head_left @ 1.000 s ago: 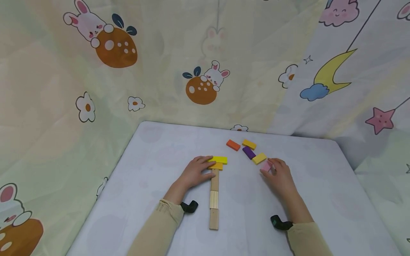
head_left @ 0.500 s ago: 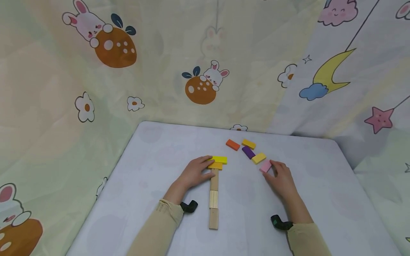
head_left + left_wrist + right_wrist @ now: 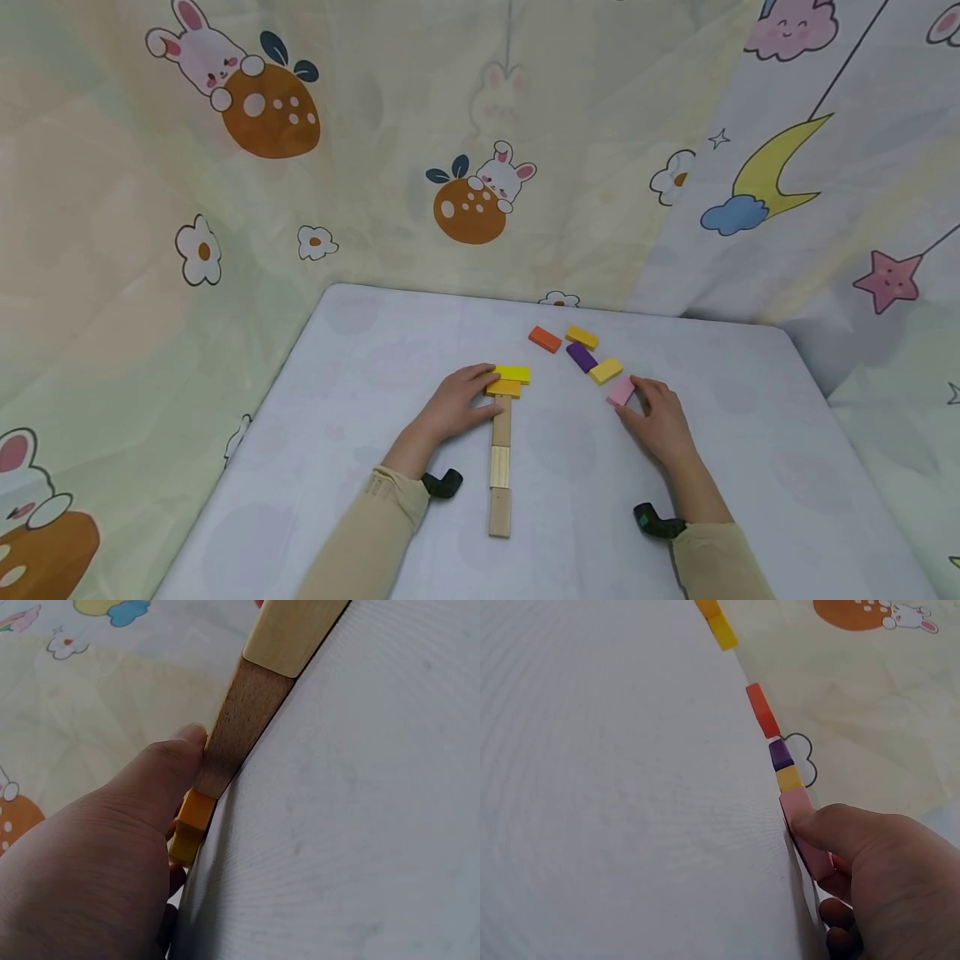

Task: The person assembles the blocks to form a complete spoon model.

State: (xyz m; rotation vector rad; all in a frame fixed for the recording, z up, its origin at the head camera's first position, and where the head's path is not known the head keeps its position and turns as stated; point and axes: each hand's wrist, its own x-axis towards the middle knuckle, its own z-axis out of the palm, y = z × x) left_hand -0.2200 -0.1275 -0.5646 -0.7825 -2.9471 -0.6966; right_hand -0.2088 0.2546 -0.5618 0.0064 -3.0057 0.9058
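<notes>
My right hand (image 3: 660, 417) pinches a pink block (image 3: 620, 391) between thumb and fingers, low over the white table. In the right wrist view the thumb lies along the side of the pink block (image 3: 804, 832). My left hand (image 3: 453, 406) rests at the head of a row of blocks. Its fingertips touch the left ends of a bright yellow block (image 3: 513, 374) and an orange-yellow block (image 3: 505, 388), which lie crosswise. The left thumb touches the nearest wooden block (image 3: 502, 429). Two more wooden blocks (image 3: 500, 467) continue the straight line toward me.
Beyond the right hand lie an orange block (image 3: 545, 339), a deep yellow block (image 3: 582, 337), a purple block (image 3: 581, 357) and a pale yellow block (image 3: 606, 371). A printed cloth (image 3: 390, 125) hangs behind the table (image 3: 360, 333).
The right fingers have shifted on the pink block, baring more of its top, and it has moved slightly. The left hand and the row of blocks have stayed nearly still.
</notes>
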